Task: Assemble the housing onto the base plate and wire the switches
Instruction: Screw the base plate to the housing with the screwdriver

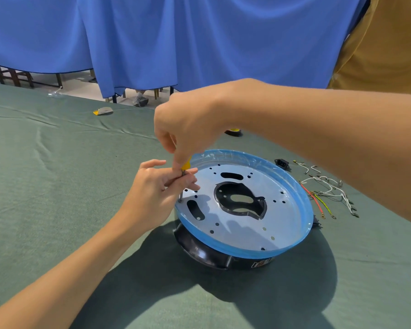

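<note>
one bench (45, 186) draped in green cloth carries everything. far left on it lies one small grey and yellow scrap (103, 111). the left hand (152, 193) comes next, its fingers pinching the metal shaft of the one screwdriver (186, 164). the right hand (188, 124) reaches in from above, fingers closed round the yellow handle, and the tip stands upright at the left edge of the base plate (282, 217). this one round silver plate, its rim wrapped in blue film, sits on top of one black housing (199, 251) in the middle of the bench. right of the plate lies one black power socket (281, 163), then loose wires (328, 186): one red, one yellow-green, and a tangle of white ones i cannot count.
</note>
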A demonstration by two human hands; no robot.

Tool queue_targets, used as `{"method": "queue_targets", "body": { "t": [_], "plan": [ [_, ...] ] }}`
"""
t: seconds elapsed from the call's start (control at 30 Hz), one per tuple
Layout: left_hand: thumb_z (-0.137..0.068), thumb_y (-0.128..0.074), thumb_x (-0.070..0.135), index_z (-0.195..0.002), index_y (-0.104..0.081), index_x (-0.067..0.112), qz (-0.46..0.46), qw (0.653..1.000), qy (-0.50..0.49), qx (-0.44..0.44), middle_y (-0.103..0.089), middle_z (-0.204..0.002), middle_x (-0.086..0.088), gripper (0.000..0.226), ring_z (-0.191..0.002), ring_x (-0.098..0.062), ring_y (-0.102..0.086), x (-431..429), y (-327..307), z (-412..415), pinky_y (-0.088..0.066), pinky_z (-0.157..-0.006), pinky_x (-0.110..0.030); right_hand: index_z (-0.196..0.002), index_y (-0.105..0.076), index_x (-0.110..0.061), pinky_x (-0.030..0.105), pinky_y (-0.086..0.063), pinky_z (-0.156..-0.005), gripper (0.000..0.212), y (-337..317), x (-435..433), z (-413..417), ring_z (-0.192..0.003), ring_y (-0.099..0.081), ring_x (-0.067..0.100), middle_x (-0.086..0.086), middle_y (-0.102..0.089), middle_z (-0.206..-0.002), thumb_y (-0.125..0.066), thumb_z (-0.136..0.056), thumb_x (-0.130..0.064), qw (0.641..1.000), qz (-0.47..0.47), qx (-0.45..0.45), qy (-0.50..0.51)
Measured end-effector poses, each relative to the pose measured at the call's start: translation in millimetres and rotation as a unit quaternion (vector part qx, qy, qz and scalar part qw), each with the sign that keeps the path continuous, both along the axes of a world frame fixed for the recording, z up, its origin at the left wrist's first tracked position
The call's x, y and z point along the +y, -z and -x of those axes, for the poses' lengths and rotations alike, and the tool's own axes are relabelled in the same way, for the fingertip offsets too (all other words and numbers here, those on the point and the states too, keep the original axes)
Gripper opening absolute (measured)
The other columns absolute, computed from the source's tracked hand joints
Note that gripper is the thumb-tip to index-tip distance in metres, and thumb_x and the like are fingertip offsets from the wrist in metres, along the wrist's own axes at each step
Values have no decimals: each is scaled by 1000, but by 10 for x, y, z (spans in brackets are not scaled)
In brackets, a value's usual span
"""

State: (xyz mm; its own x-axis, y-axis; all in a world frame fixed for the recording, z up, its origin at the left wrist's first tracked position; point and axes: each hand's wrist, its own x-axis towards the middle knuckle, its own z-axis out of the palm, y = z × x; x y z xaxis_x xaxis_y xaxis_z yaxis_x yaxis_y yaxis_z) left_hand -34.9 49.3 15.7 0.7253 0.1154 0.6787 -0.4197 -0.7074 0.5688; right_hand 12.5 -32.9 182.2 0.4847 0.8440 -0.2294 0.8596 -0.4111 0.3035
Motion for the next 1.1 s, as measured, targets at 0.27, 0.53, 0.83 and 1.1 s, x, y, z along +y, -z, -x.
{"method": "queue_targets", "body": {
  "t": [0.27, 0.53, 0.83, 1.1],
  "plan": [
    [-89, -60, 26, -95, -77, 14, 8, 1000, 2, -3, -66, -88, 27, 21, -88, 17, -61, -14, 33, 21, -28, -104, -28, -62, -58, -11, 22, -38, -44, 30, 123, -7, -95, -48, -57, 14, -11, -61, -42, -53, -91, -9, 999, 25, -44, 17],
    [-93, -60, 18, -94, -78, 12, -21, 1000, 8, 5, -70, -84, 22, 19, -96, 17, -60, 49, 3, -3, -26, -107, -23, -79, -69, -20, 18, -44, -47, 17, 18, -71, -48, -57, -66, 10, -6, -70, -64, -70, -84, -36, 1000, -4, -1, -7],
    [-86, -73, 19, -81, -78, 15, -34, 999, -32, 12, -74, -81, 15, 8, -87, -2, -66, 1, 12, 28, -26, -104, -27, -62, -58, -13, 17, -42, -45, 43, 36, -86, -57, -34, -51, 6, -7, -64, -47, -51, -99, -32, 995, -10, 63, 75],
    [-95, -56, 19, -96, -78, 12, -70, 993, 65, 69, -74, -101, 13, 23, -104, 2, -62, 21, -41, 15, -18, -114, -22, -66, -61, -19, 20, -50, -43, 23, 96, -143, -104, -44, -63, 10, -2, -63, -56, -69, -87, -26, 999, 15, -10, -28]
  ]
}}
